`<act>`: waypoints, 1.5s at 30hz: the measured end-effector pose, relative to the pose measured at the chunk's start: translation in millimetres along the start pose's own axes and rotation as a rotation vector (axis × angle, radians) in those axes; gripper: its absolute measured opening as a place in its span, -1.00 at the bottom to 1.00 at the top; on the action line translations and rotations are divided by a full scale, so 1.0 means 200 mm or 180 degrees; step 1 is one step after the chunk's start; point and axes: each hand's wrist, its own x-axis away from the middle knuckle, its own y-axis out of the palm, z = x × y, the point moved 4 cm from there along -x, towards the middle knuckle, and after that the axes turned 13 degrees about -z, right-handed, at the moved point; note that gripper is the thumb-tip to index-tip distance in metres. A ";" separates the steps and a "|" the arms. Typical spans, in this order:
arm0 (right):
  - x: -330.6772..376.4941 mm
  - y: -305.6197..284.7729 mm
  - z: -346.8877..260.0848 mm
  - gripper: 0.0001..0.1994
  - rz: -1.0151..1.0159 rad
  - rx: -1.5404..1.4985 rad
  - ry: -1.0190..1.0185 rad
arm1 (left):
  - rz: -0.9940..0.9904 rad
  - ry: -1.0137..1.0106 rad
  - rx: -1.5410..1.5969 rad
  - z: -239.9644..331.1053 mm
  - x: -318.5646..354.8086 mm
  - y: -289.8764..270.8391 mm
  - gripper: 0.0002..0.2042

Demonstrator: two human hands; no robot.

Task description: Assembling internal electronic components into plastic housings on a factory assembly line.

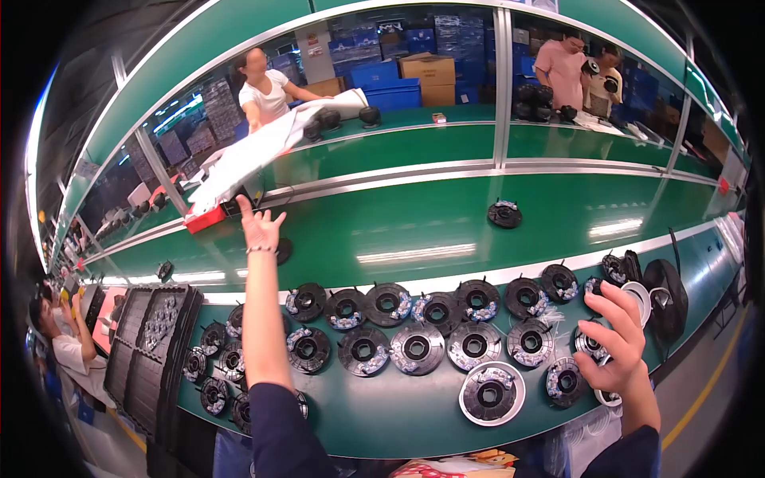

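My left hand (261,229) reaches far forward over the green conveyor belt, fingers spread and holding nothing. Below its wrist, partly hidden by it, sits a black round part (284,251). Just beyond the fingers is a red tray (205,220). My right hand (620,344) hovers at the right of the bench, fingers curved and apart, with black discs partly hidden behind it. Rows of black round discs with small blue-and-white pieces, such as this disc (417,348), cover the bench. One disc (489,392) lies inside a white ring (519,406) near the front edge.
Dark stacked trays (147,350) stand at the left. A lone disc (504,213) rests on the belt (382,231). A black strap-like bundle (666,299) lies far right. Beyond the metal frame, a person (267,88) handles a large white sheet (255,163); others work farther right and left.
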 end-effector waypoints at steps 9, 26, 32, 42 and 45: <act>0.19 0.05 0.11 -0.69 -0.0334 0.0462 0.0841 | 0.2886 0.0114 -0.0970 -0.12 -0.12 -0.71 -0.46; -0.31 0.89 1.18 -0.66 -0.1666 0.0520 0.0885 | 0.0352 -0.0966 -0.5283 0.55 -0.13 -1.80 -0.26; -0.27 1.60 1.68 -0.56 -0.2649 0.1174 0.2156 | -0.2403 -0.1795 -0.6673 0.34 0.41 -0.71 0.10; -0.23 1.59 1.78 -0.88 -0.2063 0.1409 0.1874 | -0.2950 -0.2565 -0.7522 -0.08 0.43 -0.12 0.11; -0.33 1.53 1.56 -0.89 -0.1950 0.1260 0.1285 | -0.2799 -0.2817 -0.7550 -0.09 0.44 -0.13 0.15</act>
